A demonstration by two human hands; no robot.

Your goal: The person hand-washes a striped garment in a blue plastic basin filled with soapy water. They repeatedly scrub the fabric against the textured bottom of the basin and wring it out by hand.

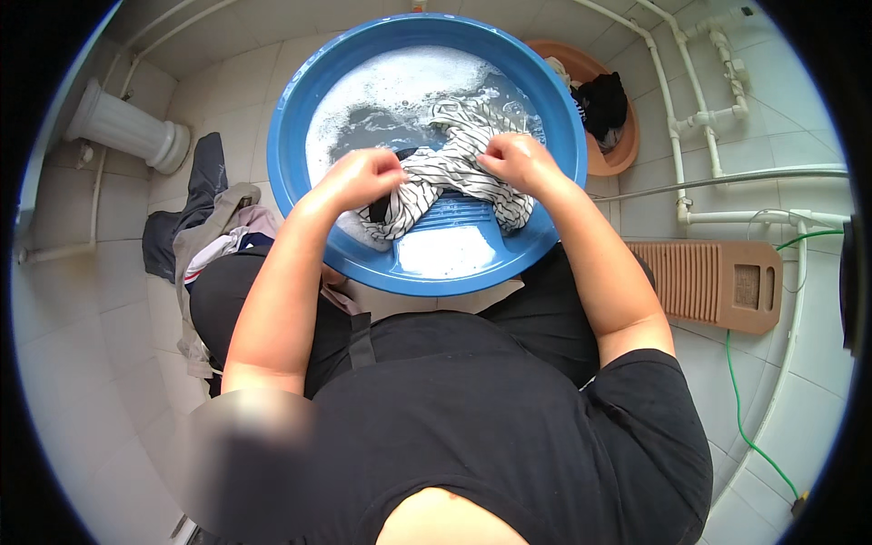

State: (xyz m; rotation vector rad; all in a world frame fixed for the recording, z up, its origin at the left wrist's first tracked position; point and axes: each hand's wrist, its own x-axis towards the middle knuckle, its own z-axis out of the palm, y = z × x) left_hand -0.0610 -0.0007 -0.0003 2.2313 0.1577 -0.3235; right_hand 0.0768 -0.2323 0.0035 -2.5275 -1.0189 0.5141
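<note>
A white garment with black stripes (pixel 445 170) lies bunched over the ribbed washboard (pixel 450 213) built into the near side of a blue basin (pixel 289 118). Soapy water (pixel 381 91) with white foam fills the basin's far part, and the cloth's far end trails into it. My left hand (pixel 363 177) is closed on the garment's left part, beside a dark patch of cloth. Opposite it, my right hand (pixel 520 163) pinches the striped cloth on the right. The fingertips of both hands are partly hidden by the hands themselves.
An orange-brown basin (pixel 627 154) with dark and light clothes stands behind at the right. A brown washboard (pixel 708 282) lies on the tiles near white pipes (pixel 672 118) and a green hose (pixel 740 409). Clothes (pixel 213 209) are heaped at the left, near a white pedestal (pixel 127 127).
</note>
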